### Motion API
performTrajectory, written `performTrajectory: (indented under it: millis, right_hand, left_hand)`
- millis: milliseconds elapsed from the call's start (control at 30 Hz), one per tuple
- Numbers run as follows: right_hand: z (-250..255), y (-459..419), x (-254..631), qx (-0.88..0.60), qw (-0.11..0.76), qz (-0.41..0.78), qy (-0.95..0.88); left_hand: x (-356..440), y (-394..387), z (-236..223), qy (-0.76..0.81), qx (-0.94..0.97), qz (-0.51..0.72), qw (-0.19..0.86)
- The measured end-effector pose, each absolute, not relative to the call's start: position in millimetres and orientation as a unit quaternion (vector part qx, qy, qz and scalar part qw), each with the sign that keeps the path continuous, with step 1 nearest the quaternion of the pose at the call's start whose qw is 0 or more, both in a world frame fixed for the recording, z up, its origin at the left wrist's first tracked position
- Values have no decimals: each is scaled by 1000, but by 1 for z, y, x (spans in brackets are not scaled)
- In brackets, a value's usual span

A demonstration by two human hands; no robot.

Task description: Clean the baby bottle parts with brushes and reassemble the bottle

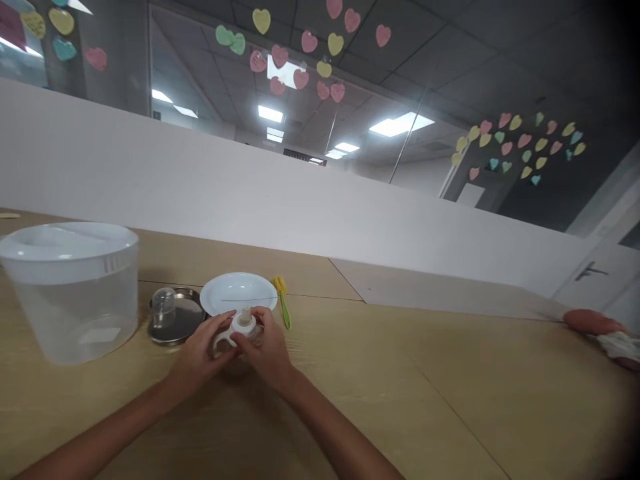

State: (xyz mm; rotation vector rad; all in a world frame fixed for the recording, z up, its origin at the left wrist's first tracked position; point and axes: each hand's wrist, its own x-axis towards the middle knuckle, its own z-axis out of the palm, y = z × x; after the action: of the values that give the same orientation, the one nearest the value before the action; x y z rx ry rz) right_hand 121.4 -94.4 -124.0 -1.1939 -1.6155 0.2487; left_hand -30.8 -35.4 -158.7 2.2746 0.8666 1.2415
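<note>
White plastic forms the collar of the bottle [243, 325], which has a translucent teat on top and a loop handle at its left side; in the head view it is held near the table's middle, left of centre. Both hands are together around it: the left hand [196, 348] grips the handle side, and the right hand [271, 350] clasps the right side, thumb against the collar. Whether its base touches the wooden table [380, 387] cannot be told.

Just beyond the hands lies a white bowl [239, 292], with a yellow-headed, green-handled brush [285, 310] close to its right. Left of the bowl is a round metal tray [186, 321], a clear domed cap [163, 305] upright on its left part. Farther left stands a see-through bucket [70, 307] under a white lid [65, 243]. Heart-shaped paper notes [309, 41] dot the glass above the far white wall [250, 190].
</note>
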Motion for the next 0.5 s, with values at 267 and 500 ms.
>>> performTrajectory:
  millis: [267,500]
  right_hand:
    - [-117,-111,122,-491,503,-82,-706]
    - [-129,-109,116,-386,415,-212,-796]
  left_hand:
    - [-36,-37,-152,331,813,423,224]
    - [-38,-34,-142,299,811,429,261]
